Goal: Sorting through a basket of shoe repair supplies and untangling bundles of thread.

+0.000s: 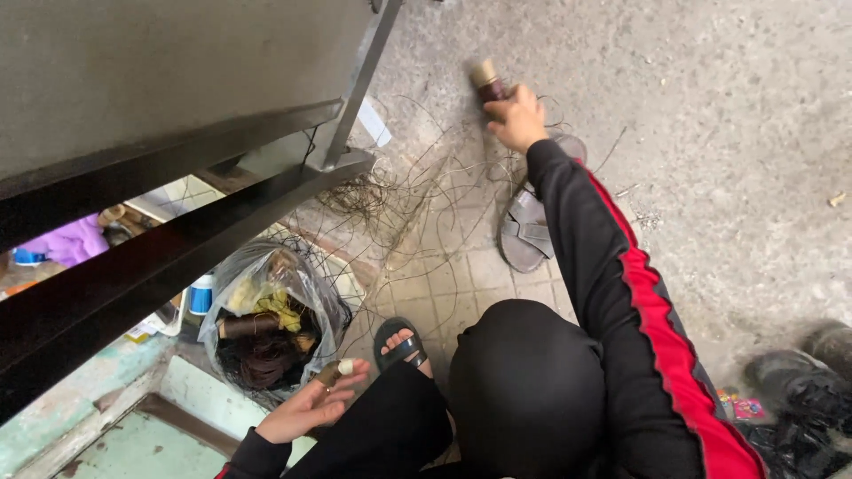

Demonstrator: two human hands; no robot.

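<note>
a clear plastic bag of spools sits below the dark beam, a small colourful wrapper lower right.

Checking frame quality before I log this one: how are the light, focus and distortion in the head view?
Head view: soft, even daylight, no glare; deep shadow under the dark metal frame. The right hand on a brown spool looks slightly motion-softened; the left hand is sharper. Wide-angle stretch shows towards the edges.
</note>
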